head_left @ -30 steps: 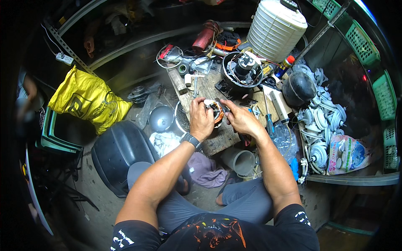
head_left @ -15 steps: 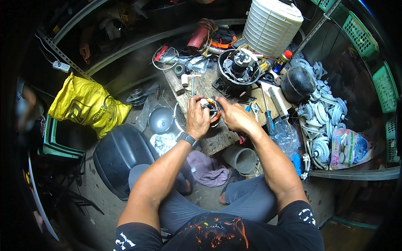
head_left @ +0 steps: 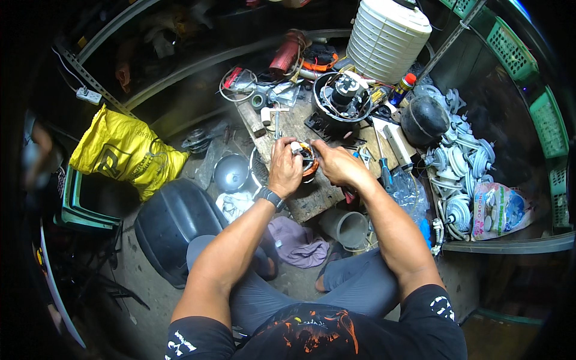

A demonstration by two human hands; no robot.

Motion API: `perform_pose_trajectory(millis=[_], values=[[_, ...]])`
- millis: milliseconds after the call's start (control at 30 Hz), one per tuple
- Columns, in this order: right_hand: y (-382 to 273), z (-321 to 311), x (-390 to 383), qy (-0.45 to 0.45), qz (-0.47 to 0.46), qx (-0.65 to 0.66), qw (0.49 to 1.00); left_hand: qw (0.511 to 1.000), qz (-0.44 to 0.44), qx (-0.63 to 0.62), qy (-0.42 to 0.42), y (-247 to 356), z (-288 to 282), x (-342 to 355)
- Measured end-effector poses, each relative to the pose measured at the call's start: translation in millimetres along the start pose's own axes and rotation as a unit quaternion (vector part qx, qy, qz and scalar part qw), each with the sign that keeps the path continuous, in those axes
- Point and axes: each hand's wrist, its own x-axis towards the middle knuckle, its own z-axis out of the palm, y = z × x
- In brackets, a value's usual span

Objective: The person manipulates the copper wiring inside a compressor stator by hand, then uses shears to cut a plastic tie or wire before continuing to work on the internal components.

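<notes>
My left hand (head_left: pixel 285 168) grips a small round motor part (head_left: pixel 309 168) with orange copper windings and a white piece on top, low over the wooden work board (head_left: pixel 309 204). My right hand (head_left: pixel 339 162) is closed at the part's right side, thumb and fingertips on its rim; whatever is pinched there is too hidden to name. A blue-handled screwdriver (head_left: pixel 386 174) lies right of my right hand. Red-handled tools (head_left: pixel 349 195) show partly beneath it. A white pipe fitting (head_left: pixel 268 117) and small tools lie beyond my left hand.
Motor housing (head_left: pixel 342 102), white tank (head_left: pixel 387 42), red cylinder (head_left: pixel 285 55) behind. Pile of white discs (head_left: pixel 459 162) right. Yellow sack (head_left: pixel 126 153), dark plastic case (head_left: pixel 174 231), steel bowl (head_left: pixel 231 173) left. Bucket (head_left: pixel 351 231) below the board. Another person's arm (head_left: pixel 41 141) at far left.
Both hands stay on the motor part, with small shifts of fingers and grip. The dark thing seen by my right fingers a second ago is less visible now. The view has shifted slightly.
</notes>
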Motion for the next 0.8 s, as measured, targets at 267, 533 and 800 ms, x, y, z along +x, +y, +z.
perform_pose_trajectory(millis=[267,533,800], values=[[1,4,-7,-0.016,0.035,-0.004,0.999,1.0,-0.001,0.0,-0.019,-2,-1,4],[20,-8,-45,0.106,0.056,0.069,0.99,0.976,-0.078,0.145,-0.144,34,-9,12],[35,56,-24,0.136,0.058,0.21,0.966,0.96,-0.155,0.135,-0.189,20,-3,27]])
